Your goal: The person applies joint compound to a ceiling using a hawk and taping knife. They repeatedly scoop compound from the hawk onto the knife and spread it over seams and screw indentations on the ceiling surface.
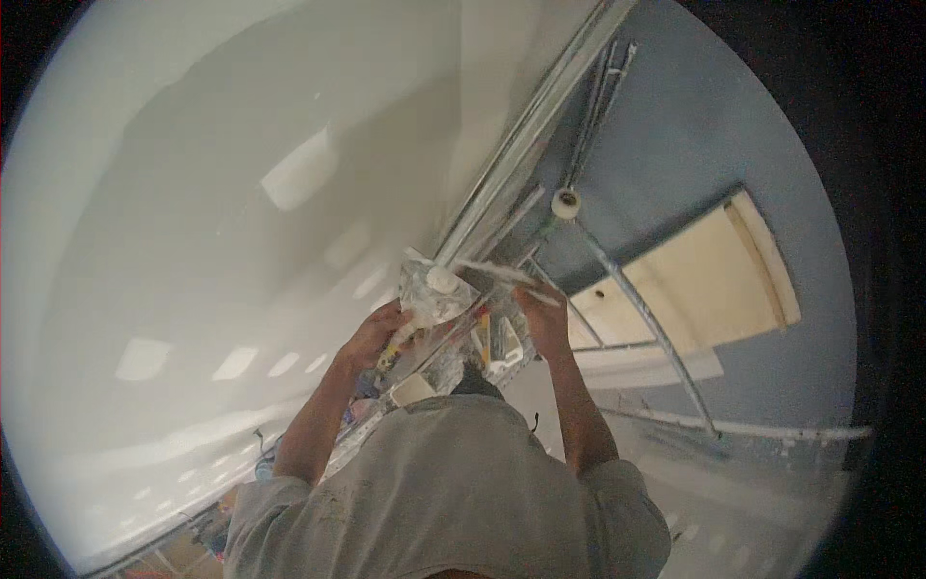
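My left hand (374,338) is closed at the near left side of a flat, smeared metal plate tool (417,288), which looks like a broad filling knife or hawk. A lump of white filling compound (442,280) sits on it. To the right, my right hand (543,311) is closed round a wide-bladed filling knife (497,271). Its blade appears almost edge-on, whitened with compound, and points left toward the plate. The grip is mostly hidden by my fingers. Both tools are in front of my body, close to the white wall (222,241).
Below me, a platform holds several tools and a small pale container (413,390). Metal scaffold tubes (632,299) with a white wheel-like piece (566,203) stand to the right. A cream board (685,275) lies beyond on the grey-blue floor (743,125). A long metal rail (526,135) runs along the wall.
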The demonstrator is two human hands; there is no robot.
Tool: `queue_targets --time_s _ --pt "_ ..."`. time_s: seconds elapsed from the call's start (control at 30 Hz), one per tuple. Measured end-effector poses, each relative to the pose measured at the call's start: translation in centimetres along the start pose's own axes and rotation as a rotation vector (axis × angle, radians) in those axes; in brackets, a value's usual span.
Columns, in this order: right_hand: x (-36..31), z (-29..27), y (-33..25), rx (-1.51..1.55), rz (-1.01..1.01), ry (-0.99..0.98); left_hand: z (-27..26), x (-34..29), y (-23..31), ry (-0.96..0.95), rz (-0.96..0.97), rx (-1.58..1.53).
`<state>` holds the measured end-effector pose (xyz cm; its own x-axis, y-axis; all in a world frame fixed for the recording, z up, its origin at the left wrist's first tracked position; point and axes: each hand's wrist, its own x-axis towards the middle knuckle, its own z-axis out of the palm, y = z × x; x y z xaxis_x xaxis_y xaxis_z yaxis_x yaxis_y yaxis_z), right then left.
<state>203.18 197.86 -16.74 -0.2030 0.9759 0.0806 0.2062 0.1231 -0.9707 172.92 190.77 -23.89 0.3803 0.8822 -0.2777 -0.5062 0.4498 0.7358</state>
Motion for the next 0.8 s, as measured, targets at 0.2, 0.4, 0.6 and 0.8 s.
queue_targets --time_s 0.2,0.4,0.6,0.8 --pt "5.1 -5.6 -0.2 0.160 -0.102 -0.277 4.0 7.3 1.2 -0.015 0.080 -0.035" --pt "10.7 -9.0 -0.3 -0.040 -0.543 -0.385 7.0 11.5 2.5 0.150 0.076 0.018" --pt "13.8 -10.8 3.9 -0.211 -0.549 -0.477 7.0 14.1 2.8 0.151 0.096 0.080" --pt "16.2 -12.4 8.0 -0.367 -0.354 -0.375 8.9 14.5 4.1 0.169 0.075 0.135"
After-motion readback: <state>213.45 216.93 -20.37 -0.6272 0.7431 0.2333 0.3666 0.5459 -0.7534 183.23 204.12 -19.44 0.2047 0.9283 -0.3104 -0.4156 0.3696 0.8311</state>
